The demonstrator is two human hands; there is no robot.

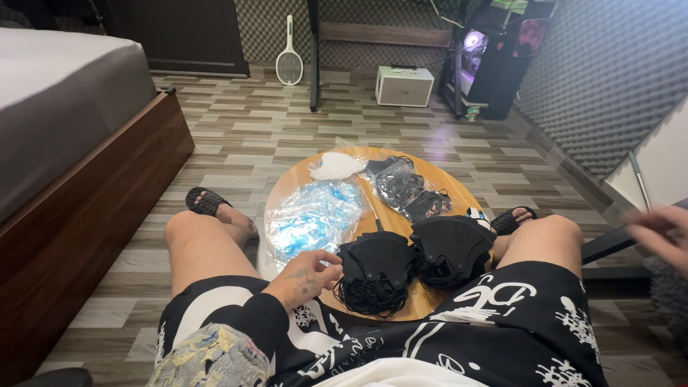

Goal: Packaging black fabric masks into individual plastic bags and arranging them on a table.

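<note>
A small round wooden table (430,175) stands between my knees. At its near edge lie two fanned stacks of black face masks: the left stack (375,269) and the right stack (451,247). My left hand (304,276) rests at the table's near-left edge, its fingertips touching the left stack. Off at the right edge of the view, my right hand (663,233) is raised and blurred, away from the table, and seems to hold nothing.
On the table also lie clear bags of blue masks (312,215), a white mask pile (335,166) and bagged black masks (405,186). A bed (64,122) stands at left. A computer tower (487,64), a small speaker box (405,86) and a racket-shaped swatter (289,57) are beyond.
</note>
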